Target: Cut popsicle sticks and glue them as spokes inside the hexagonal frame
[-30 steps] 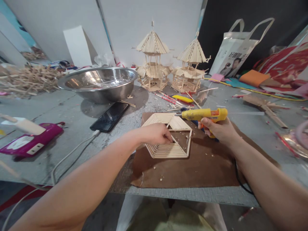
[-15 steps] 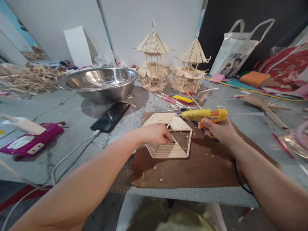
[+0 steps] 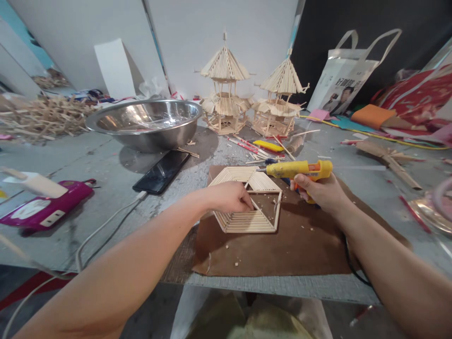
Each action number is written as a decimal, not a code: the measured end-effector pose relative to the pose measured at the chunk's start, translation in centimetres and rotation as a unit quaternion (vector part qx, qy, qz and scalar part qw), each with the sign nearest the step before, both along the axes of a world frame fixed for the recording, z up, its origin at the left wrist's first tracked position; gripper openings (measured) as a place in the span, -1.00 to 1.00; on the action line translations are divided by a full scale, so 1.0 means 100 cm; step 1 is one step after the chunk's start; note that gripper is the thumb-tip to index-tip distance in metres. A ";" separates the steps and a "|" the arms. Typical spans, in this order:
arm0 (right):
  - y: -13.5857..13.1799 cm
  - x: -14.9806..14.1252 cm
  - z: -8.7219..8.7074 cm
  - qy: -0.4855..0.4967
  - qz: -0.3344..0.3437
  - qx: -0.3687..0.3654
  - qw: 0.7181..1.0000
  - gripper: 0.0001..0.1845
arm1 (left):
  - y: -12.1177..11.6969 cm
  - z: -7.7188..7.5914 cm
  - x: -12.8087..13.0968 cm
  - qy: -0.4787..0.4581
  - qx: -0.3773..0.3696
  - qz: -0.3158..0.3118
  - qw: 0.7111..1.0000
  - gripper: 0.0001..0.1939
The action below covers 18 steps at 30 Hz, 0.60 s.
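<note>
The left hand point(image 3: 231, 197), fingers bunched, rests at the middle of a hexagonal stick frame point(image 3: 250, 223), seemingly to steady it; whether it pinches a stick is hidden. The right hand point(image 3: 314, 189) grips a yellow glue gun point(image 3: 287, 168), nozzle near the frame's far edge. Underneath, a brown mat point(image 3: 282, 256) probably shields the grey surface point(image 3: 200, 165). Beyond stand two stick pavilions point(image 3: 225, 66).

Bare L hand point(image 3: 231, 197), bare R hand point(image 3: 323, 192), bare forearms point(image 3: 141, 245), olive/whitish lap cloth point(image 3: 215, 320)
</note>
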State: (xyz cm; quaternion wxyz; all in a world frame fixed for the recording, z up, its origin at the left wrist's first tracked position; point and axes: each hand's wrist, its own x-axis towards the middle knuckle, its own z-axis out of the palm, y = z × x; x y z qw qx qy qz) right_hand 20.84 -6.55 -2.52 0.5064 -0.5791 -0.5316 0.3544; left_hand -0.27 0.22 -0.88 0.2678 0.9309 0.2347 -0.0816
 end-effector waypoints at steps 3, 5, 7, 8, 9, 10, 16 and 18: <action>0.000 0.000 0.000 -0.002 0.001 -0.001 1.000 -0.68 | 0.000 0.000 0.000 0.000 0.003 0.000 1.000 -0.74; 0.000 0.000 0.000 -0.003 -0.001 -0.002 1.000 -0.68 | 0.000 0.000 0.000 0.000 0.000 0.000 1.000 -0.74; 0.000 -0.001 0.001 -0.002 -0.003 -0.003 1.000 -0.67 | 0.000 0.000 0.000 0.000 -0.002 0.001 1.000 -0.74; -0.001 -0.002 0.001 -0.002 -0.003 -0.003 1.000 -0.67 | 0.000 0.000 0.000 0.000 -0.002 0.001 1.000 -0.74; -0.001 -0.002 0.002 0.000 -0.002 -0.004 1.000 -0.67 | 0.000 0.000 0.000 0.000 -0.001 0.000 1.000 -0.74; -0.001 -0.002 0.002 0.002 -0.002 -0.003 1.000 -0.67 | 0.000 0.000 0.000 0.000 -0.001 0.000 1.000 -0.74; -0.001 -0.002 0.003 0.000 -0.003 0.000 1.000 -0.67 | 0.000 0.000 0.000 -0.003 -0.002 0.008 1.000 -0.74; -0.001 0.001 0.006 -0.012 -0.002 -0.019 1.000 -0.66 | 0.000 -0.001 0.000 -0.005 -0.001 0.008 1.000 -0.74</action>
